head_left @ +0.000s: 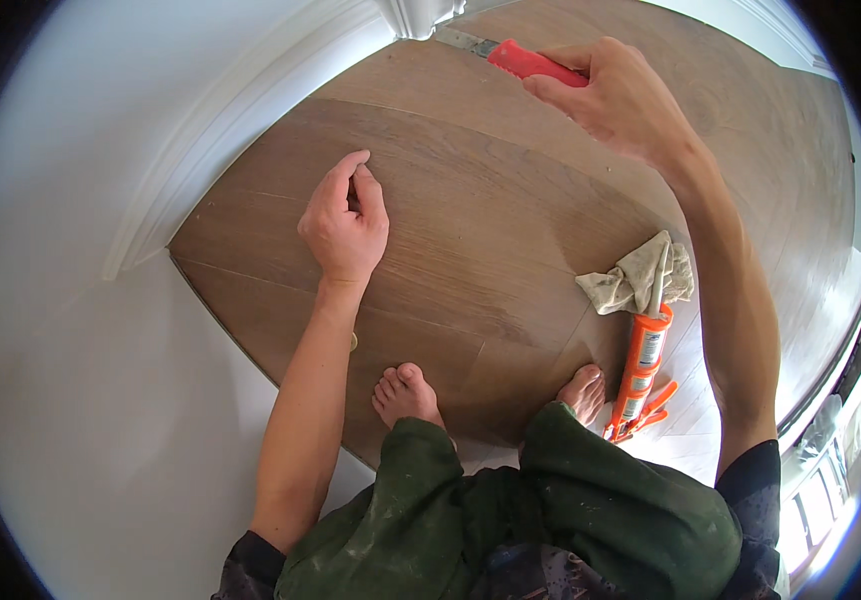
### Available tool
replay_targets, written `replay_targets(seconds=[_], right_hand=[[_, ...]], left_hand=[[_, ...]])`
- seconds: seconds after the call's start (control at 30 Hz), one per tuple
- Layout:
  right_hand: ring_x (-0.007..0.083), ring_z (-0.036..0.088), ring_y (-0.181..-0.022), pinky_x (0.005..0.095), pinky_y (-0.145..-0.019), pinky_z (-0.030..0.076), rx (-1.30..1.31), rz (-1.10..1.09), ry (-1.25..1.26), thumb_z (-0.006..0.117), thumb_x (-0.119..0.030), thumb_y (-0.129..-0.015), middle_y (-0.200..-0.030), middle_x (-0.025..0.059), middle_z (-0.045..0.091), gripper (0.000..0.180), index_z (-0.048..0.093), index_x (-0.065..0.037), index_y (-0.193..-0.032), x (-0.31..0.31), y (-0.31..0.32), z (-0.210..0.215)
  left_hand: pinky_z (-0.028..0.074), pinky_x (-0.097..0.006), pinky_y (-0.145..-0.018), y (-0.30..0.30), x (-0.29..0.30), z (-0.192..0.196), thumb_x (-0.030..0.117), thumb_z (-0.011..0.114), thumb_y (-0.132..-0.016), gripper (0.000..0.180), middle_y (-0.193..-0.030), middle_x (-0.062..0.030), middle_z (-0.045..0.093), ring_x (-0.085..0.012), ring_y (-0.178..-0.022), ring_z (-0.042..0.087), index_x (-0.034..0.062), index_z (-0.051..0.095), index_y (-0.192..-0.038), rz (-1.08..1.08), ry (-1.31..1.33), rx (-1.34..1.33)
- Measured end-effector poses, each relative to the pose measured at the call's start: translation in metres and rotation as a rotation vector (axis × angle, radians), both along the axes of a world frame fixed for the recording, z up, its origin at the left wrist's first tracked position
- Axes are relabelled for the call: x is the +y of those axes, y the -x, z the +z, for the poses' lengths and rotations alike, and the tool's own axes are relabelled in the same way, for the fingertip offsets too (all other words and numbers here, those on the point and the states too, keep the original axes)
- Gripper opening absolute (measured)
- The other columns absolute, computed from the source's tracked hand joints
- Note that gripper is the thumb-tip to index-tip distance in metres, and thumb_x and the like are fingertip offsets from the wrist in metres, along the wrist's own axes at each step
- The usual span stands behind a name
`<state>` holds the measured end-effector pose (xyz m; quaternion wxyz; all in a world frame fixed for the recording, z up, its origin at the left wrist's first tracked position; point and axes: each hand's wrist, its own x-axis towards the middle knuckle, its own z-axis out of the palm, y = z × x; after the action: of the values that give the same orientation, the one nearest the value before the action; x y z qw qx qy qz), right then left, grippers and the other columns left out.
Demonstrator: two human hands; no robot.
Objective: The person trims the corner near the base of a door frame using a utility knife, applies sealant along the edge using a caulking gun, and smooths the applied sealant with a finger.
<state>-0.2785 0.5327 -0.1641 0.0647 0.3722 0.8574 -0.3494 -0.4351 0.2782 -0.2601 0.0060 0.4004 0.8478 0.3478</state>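
Observation:
My right hand [615,95] is wrapped round the red handle of a scraper [538,64], stretched out at the far side of the floor. The scraper's flat grey blade points left, its tip close to the foot of the white door trim [414,16]. Over the wooden floor [470,200], nearer the left wall, my left hand [345,220] is closed, with thumb and index finger curled toward each other. Whatever lies inside those fingers, if anything, is hidden.
An orange caulking gun [638,375] with a cartridge lies by my right foot [582,392]. Its nozzle rests on a crumpled, stained cloth [640,275]. White baseboard [220,135] borders the floor on the left. My left foot [406,394] stands near the wall.

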Motion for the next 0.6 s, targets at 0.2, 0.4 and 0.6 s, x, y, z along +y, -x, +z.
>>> replay_targets(seconds=[0.2, 0.4, 0.6], right_hand=[[0.0123, 0.045, -0.052, 0.0333, -0.053, 0.039, -0.001, -0.001, 0.001, 0.065, -0.037, -0.092, -0.058, 0.0043, 0.045, 0.041, 0.073, -0.003, -0.113, 0.0009, 0.0011, 0.002], [0.012, 0.045, -0.052, 0.0329, -0.053, 0.039, 0.011, -0.027, 0.017, 0.065, -0.037, -0.092, -0.058, 0.0037, 0.045, 0.041, 0.073, -0.003, -0.114, -0.002, -0.002, 0.004], [0.0122, 0.045, -0.051, 0.033, -0.053, 0.039, -0.007, -0.025, 0.04, 0.065, -0.037, -0.092, -0.058, 0.0038, 0.045, 0.043, 0.072, -0.003, -0.115, -0.0028, 0.0042, 0.0076]], left_hand=[[0.047, -0.03, -0.051, -0.0009, 0.0006, 0.0007, 0.007, 0.066, -0.09, 0.014, -0.073, -0.0026, 0.067, -0.0158, -0.054, 0.058, 0.0117, 0.072, -0.102, -0.004, -0.01, 0.004], [0.047, -0.03, -0.052, -0.0006, -0.0012, -0.0015, 0.007, 0.067, -0.09, 0.015, -0.076, -0.003, 0.068, -0.0162, -0.055, 0.058, 0.0119, 0.072, -0.102, -0.002, 0.0, 0.009], [0.043, -0.028, -0.052, -0.0013, -0.001, -0.0024, 0.01, 0.064, -0.094, 0.014, -0.071, -0.0021, 0.066, -0.0112, -0.053, 0.052, 0.0098, 0.074, -0.104, -0.004, -0.025, -0.012]])
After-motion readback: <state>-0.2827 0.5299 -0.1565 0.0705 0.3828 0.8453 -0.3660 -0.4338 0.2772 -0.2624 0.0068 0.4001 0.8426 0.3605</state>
